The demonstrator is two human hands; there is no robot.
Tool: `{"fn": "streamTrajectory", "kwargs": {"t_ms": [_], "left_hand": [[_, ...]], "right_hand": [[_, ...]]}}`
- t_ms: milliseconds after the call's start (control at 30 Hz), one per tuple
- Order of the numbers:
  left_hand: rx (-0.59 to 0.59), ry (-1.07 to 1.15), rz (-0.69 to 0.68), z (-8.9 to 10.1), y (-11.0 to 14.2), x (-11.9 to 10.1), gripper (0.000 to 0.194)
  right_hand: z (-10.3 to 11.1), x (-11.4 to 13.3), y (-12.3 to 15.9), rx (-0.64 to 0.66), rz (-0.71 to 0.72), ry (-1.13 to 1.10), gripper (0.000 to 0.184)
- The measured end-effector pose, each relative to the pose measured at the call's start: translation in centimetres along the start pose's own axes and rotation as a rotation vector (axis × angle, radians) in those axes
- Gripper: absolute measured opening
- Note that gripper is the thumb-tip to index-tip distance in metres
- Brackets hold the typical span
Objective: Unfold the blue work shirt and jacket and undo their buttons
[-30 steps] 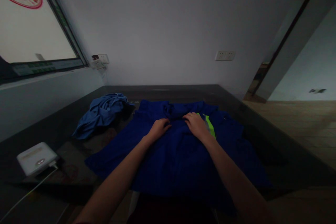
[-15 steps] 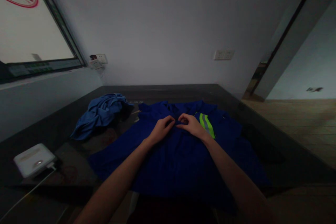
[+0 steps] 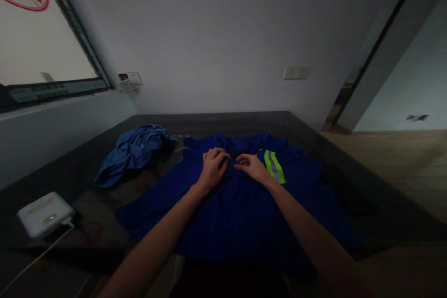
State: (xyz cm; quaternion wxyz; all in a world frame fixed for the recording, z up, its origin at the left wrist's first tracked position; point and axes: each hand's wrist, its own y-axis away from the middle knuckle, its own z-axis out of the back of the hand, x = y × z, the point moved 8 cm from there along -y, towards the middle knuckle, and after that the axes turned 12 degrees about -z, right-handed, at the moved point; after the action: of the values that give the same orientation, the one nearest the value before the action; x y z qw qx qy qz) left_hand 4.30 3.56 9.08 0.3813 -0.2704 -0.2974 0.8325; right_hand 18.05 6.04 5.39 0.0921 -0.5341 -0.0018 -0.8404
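Note:
A dark blue work jacket lies spread over the table, its collar toward the wall and its lower edge hanging over the near side. On its right chest is a yellow-green and grey reflective strip. My left hand is bent at the jacket's front, thumb and fingers closing on the cloth near the middle line. Close beside it, my right hand pinches the front edge of the cloth between thumb and fingertips. Whether a button or zip lies between the fingers is too dark to tell.
A crumpled lighter blue garment rests at the table's left. A white box with a cable sits near the left front edge. The dark table meets a wall with sockets. Something black lies right of the jacket.
My left hand has turned slightly, with its knuckles raised and moved a little left. My right hand stays almost in place at the jacket front.

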Motion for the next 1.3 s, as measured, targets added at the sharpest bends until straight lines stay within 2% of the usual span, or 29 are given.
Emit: {"fn": "streamTrajectory", "kwargs": {"t_ms": [267,767,1000,1300], "left_hand": [[0.047,0.284,0.136,-1.9,0.3,1.0,0.009],[0.101,0.492,0.204,-3.0,0.5,1.8,0.013],[0.125,0.42,0.182,-2.8,0.5,1.8,0.013],[0.138,0.02,0.141,-1.8,0.2,0.7,0.008]], "right_hand": [[0.2,0.5,0.3,-0.032,0.027,0.004,0.016],[0.7,-0.2,0.0,-0.085,-0.026,-0.141,0.014],[0.8,-0.3,-0.1,-0.113,-0.017,-0.141,0.014],[1.0,1.5,1.1,-0.246,0.072,-0.05,0.01]]}}
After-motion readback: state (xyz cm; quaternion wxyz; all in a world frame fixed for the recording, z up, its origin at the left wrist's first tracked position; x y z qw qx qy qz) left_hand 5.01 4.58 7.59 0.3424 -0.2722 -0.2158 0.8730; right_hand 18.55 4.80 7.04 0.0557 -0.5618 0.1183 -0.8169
